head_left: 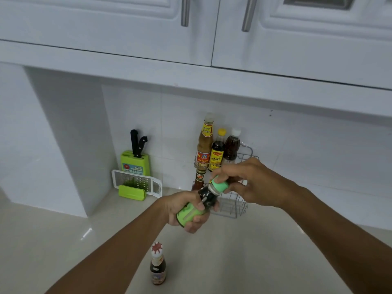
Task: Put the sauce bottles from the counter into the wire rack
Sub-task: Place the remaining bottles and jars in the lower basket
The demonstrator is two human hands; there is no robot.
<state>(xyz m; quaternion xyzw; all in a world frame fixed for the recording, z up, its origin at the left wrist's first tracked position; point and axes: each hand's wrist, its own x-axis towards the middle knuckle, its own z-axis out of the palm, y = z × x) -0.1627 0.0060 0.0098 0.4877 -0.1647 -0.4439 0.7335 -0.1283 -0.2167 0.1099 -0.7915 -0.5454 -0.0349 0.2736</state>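
Note:
A dark sauce bottle with a green label and green cap [206, 194] is tilted in the air in front of the wire rack [235, 205]. My left hand [186, 211] grips its body, and my right hand [248, 183] pinches its cap. The rack's upper tier holds three bottles: a tall orange-brown one [204, 143], a dark yellow-capped one [218, 149] and a brown white-capped one [232, 147]. A small red-labelled bottle [199, 179] stands in the lower tier. Another sauce bottle with a red-and-white cap [158, 265] stands on the counter [244, 257] near me.
A green knife block with two black-handled knives [135, 160] stands against the tiled wall at the back left, with a white grater and green holder [135, 184] in front of it. White cabinets [191, 28] hang overhead.

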